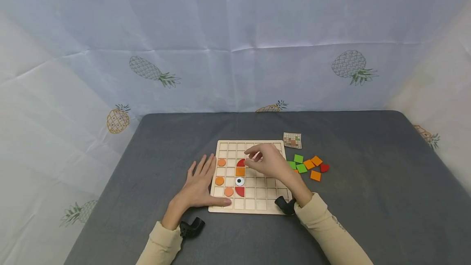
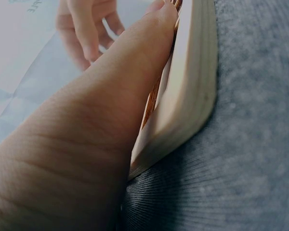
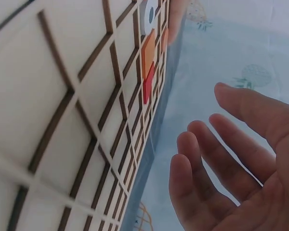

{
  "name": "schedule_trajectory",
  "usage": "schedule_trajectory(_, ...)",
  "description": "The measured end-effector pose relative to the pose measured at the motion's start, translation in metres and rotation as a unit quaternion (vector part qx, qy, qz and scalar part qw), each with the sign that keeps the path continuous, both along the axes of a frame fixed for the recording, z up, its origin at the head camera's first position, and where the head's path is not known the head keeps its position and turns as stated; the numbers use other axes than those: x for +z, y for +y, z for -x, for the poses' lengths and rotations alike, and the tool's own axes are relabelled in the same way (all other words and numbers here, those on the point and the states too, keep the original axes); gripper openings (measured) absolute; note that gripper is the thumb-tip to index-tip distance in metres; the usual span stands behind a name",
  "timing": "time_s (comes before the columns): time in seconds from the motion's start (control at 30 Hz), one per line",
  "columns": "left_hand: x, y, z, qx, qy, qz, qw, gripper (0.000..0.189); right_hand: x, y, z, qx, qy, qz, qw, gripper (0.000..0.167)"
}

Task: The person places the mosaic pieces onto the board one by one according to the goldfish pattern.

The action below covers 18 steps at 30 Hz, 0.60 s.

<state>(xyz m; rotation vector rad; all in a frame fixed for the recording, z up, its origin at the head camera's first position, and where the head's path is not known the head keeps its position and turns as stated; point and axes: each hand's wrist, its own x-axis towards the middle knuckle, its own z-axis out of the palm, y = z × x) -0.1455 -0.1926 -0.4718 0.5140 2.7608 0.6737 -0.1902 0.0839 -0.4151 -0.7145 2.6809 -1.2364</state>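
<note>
A wooden grid board [image 1: 250, 211] lies flat on the table. My left hand [image 1: 198, 186] rests along its left edge with spread fingers, and the thumb lies on the near left corner. Above the middle of the grid hovers my right hand [image 1: 270, 160], its fingers loosely bent and, in the right wrist view, nothing between them. Just by its fingertips sits a red curved-edge piece [image 1: 241, 162]. Below that in one column come an orange square tile [image 1: 240, 171], a white disc with a dark centre [image 1: 240, 181] and another red piece [image 1: 240, 192]. Orange discs [image 1: 219, 180] occupy cells farther left.
Loose green tiles [image 1: 298, 158], orange tiles [image 1: 315, 175] and a red piece [image 1: 324, 168] lie right of the board, partly behind the right wrist. A small card with a printed grid pattern [image 1: 292, 140] is at the board's far right corner. Pineapple-print cloth [image 1: 235, 77] hangs behind the grey table [image 1: 368, 199].
</note>
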Motion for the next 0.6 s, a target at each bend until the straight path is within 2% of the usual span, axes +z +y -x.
schedule_trajectory(0.33, 0.001, 0.001, -0.001, 0.001, 0.003, -0.005, 1.0000, 0.144, 0.002, 0.040, -0.012, -0.009, 0.005, -0.002, 0.9999, 0.029)
schedule_trajectory(0.6, 0.000, 0.000, -0.001, 0.002, 0.007, -0.007, 1.0000, 0.144, 0.006, 0.071, -0.023, -0.026, 0.019, -0.031, 0.9990, 0.026)
